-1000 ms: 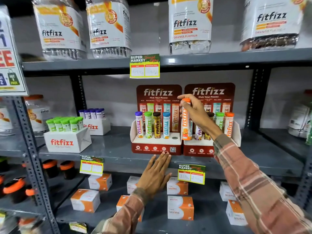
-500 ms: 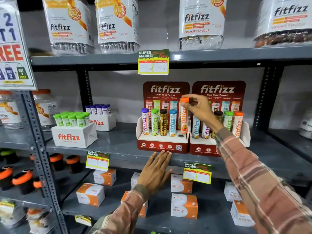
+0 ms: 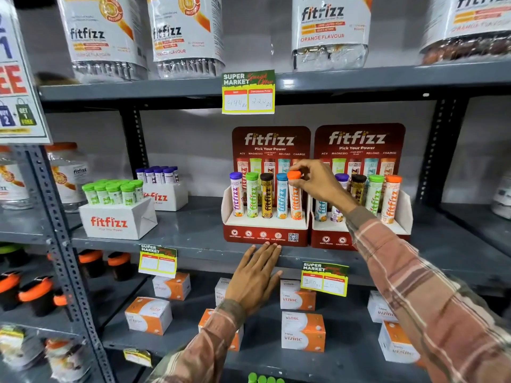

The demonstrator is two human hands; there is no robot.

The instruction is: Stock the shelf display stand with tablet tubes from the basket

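Nearest: plaid sleeves on both arms, reaching in from the bottom edge. Green caps (image 3: 265, 378) just visible at the bottom edge (container under them out of view).

Left hand (image 3: 255, 277) flat, fingers together and extended, holding nothing; fingertips touching the front lip of the grey shelf (image 3: 193, 239), just below the left display stand (image 3: 266, 230).

Lower shelf, behind the left hand: orange-and-white Vizinc boxes (image 3: 302, 331), loosely spread. Yellow price tags (image 3: 324, 279) clipped to the shelf edge.

Right hand (image 3: 318, 185) raised over the left display stand, thumb and fingertips pinched closed on the cap of the orange tablet tube (image 3: 295, 197). Tube upright, seated in the rightmost slot of that stand, base at the white tray. Row in that stand, left to right: purple tube (image 3: 236, 194), green tube (image 3: 252, 195), brown-capped tube (image 3: 266, 196), blue tube (image 3: 282, 196), then the orange one (all five slots filled).

Right display stand (image 3: 398, 225) touching the left one, side by side; some of its tubes partly hidden by the right wrist, orange-capped tube (image 3: 391, 199) at its far right.

Further left on the same shelf: white fitfizz box (image 3: 119, 221) of green-capped tubes; a second box with purple caps (image 3: 163, 193) behind it.

Top shelf, farthest: large clear fitfizz jars (image 3: 330, 31).
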